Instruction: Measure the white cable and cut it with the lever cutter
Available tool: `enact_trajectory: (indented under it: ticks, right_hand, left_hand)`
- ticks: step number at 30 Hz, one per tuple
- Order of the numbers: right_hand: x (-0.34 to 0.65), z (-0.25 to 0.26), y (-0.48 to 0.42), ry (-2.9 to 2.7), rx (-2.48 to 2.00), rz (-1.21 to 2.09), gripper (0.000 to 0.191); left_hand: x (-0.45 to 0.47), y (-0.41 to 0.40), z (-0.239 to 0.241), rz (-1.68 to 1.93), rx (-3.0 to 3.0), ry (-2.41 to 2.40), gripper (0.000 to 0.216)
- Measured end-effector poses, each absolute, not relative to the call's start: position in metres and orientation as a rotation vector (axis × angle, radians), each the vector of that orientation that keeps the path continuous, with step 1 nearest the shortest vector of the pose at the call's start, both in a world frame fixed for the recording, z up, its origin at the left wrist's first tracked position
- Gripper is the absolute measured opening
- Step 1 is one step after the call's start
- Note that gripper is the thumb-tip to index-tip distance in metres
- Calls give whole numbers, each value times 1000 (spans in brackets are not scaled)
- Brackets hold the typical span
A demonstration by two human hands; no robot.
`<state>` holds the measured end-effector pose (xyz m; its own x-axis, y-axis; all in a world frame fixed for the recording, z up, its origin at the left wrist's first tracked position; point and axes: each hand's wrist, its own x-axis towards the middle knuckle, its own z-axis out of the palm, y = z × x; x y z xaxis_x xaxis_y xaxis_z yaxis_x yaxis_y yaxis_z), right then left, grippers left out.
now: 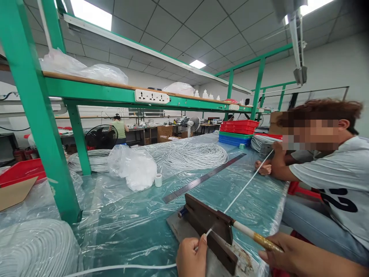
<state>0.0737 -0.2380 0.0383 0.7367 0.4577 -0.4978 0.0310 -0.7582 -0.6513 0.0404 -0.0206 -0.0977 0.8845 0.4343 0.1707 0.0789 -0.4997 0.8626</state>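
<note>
head view, low centre of the frame: my left hand [190, 257] pinches the white cord [201, 235] between thumb and fingertip, just in front of the dark metal cutter [208, 227] on the worktop [129, 227]. my right hand [272, 256] lies at the lower right, its grip closed around the cutter's handle [255, 235], white with a gold band, tilted up and away from the blade block. the cord runs through the cutter and on in a straight line up the frame, beside a long steel ruler [201, 179], to the hands of a person [331, 173] seated at the right edge.

i judge this as the measuring-and-cutting step: the cord is stretched and in the cutter, the lever up. the next move would call for keeping the cord taut and my fingertips short of the blade while the handle comes down.

counted: one cutter, one ruler, one small roll of tape [158, 180], three white cord coils on the worktop, one clear bag [135, 167].
</note>
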Motion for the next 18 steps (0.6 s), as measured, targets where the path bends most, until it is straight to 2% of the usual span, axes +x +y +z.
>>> enact_trajectory:
  ticks: [5,18]
  right_hand:
    - [54,74,-215,-276,-2442,932,25]
    - [58,67,-218,-236,-2503,994,18]
  left_hand:
    - [42,-20,-102,471,2054,347,49]
    - [42,-18,-97,471,1865,309,64]
